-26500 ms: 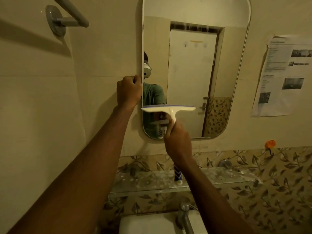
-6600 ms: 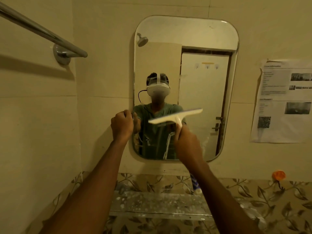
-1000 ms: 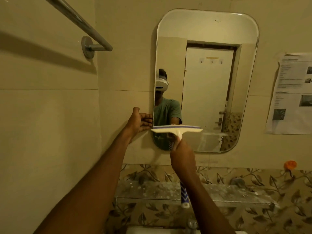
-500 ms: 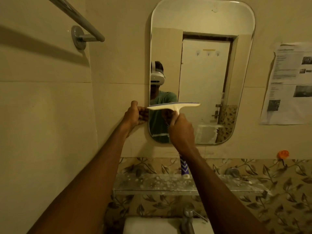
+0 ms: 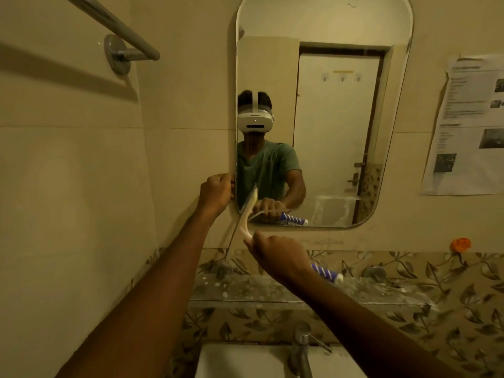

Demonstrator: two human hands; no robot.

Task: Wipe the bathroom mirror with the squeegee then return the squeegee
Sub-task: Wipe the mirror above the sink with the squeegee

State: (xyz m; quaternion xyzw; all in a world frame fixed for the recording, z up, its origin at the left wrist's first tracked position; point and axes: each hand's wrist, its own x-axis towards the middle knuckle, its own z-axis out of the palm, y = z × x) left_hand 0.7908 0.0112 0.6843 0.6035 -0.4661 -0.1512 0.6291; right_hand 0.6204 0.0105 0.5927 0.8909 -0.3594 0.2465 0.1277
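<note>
A tall mirror (image 5: 341,110) with rounded corners hangs on the beige tiled wall. My left hand (image 5: 215,193) grips the mirror's left edge near the bottom. The squeegee (image 5: 245,214) is white with a blue-striped handle end (image 5: 326,274). My right hand (image 5: 278,255) is closed on its handle just below the mirror's lower left corner. Its blade is turned steeply, nearly on end, with the upper tip over the mirror's lower left part. Whether the blade touches the glass I cannot tell.
A glass shelf (image 5: 272,293) speckled with white spots runs under the mirror. Below it sit a tap (image 5: 301,347) and a white basin (image 5: 245,362). A towel bar (image 5: 117,28) is at upper left, a paper notice (image 5: 469,126) at right, an orange hook (image 5: 460,244) below it.
My right hand has dropped from mid-mirror to below its bottom edge, and the squeegee blade has swung from level to nearly upright. My left hand stays on the mirror's left edge.
</note>
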